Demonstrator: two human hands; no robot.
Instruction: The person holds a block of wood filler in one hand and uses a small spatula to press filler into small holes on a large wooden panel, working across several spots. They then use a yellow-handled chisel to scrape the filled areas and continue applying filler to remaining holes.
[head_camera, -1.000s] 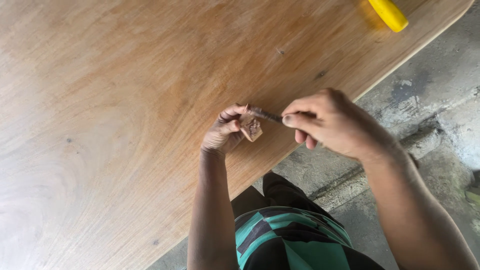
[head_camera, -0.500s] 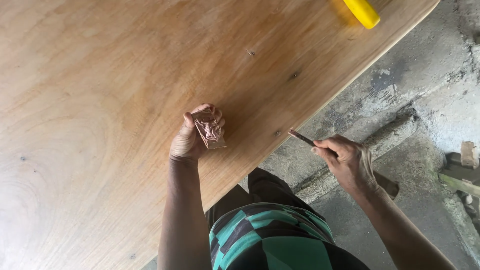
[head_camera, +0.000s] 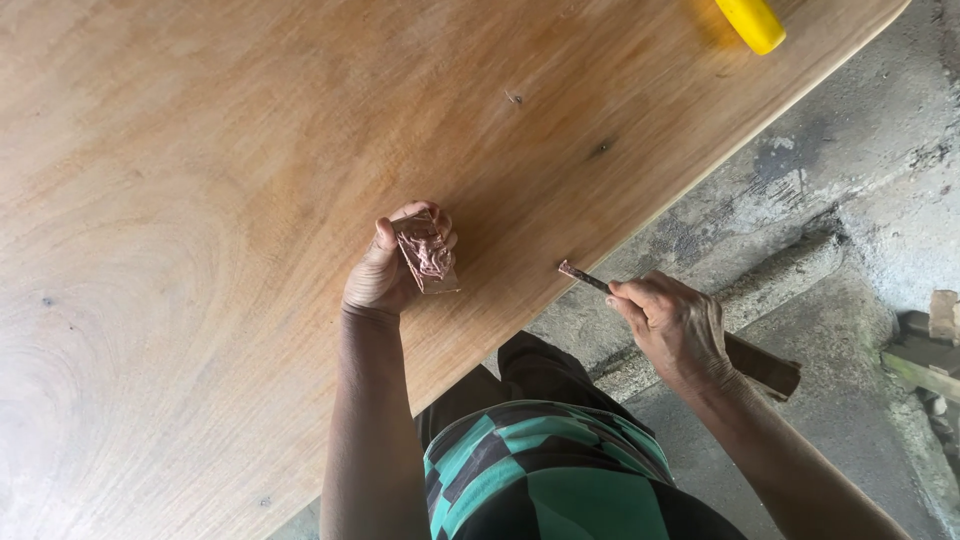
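Right hand (head_camera: 675, 325), blade (head_camera: 583, 276) at plywood edge (head_camera: 700, 180) (overhanging)

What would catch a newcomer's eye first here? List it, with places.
The big plywood sheet fills most of the view. At its near edge the left hand holds a small block smeared with pinkish filler above the wood, while the right hand grips a thin blade tool whose tip meets the sheet's edge. A yellow handle lies at the top right corner.

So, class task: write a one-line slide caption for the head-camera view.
Left hand holds a putty-laden scrap while right hand presses a narrow blade to the plywood sheet's edge.
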